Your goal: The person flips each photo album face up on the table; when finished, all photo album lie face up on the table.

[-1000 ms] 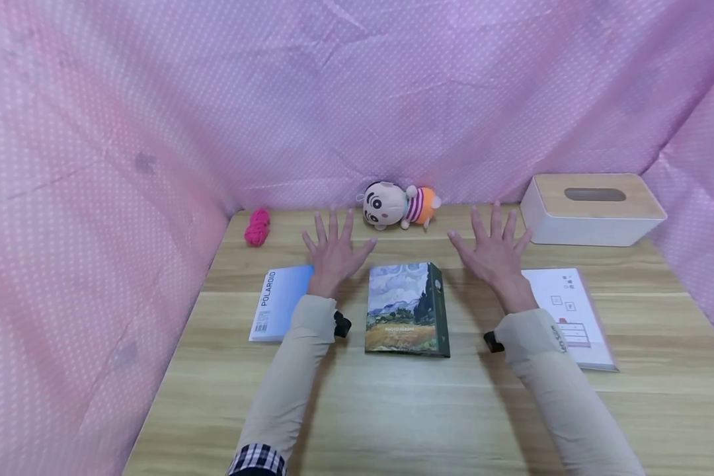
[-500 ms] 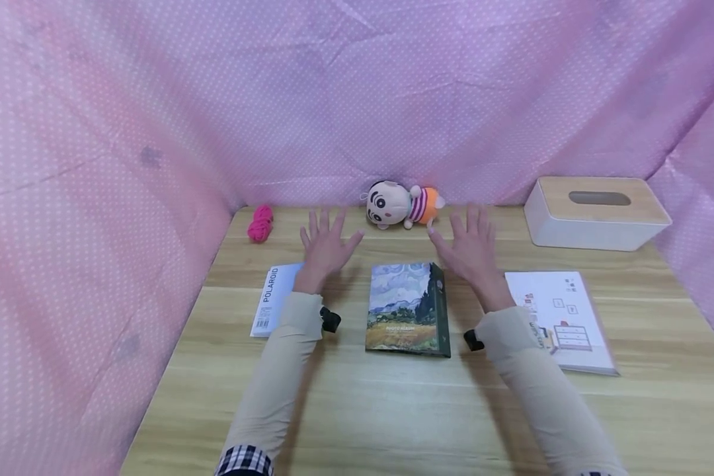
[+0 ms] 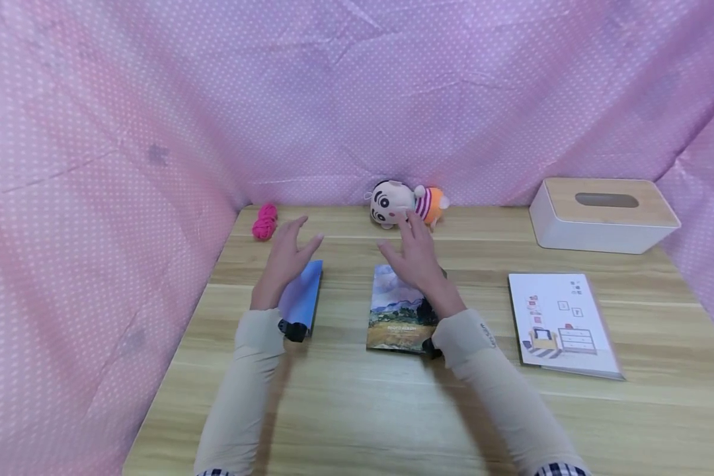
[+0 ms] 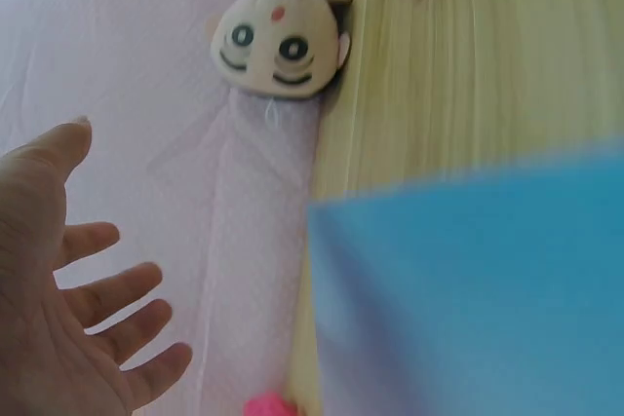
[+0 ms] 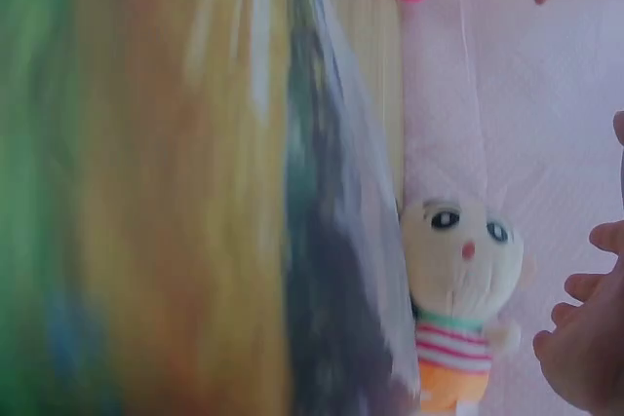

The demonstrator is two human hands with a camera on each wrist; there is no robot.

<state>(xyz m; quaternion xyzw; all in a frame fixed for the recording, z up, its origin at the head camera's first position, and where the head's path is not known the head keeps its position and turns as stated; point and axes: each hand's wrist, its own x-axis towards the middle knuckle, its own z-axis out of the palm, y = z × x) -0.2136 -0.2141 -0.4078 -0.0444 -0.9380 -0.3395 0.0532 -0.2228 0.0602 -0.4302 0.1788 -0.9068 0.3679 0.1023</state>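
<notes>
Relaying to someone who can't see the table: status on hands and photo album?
Left hand, right hand aloft, holding nothing. Photo album on wooden table, partly hidden by right hand. Plush doll beyond it, apart; no obstruction seen.

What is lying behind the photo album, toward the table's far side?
Behind the photo album, a plush doll lies at the back of the table, before a pink cloth. In the head view, the right hand covers a bit of the doll and some table between.
</notes>
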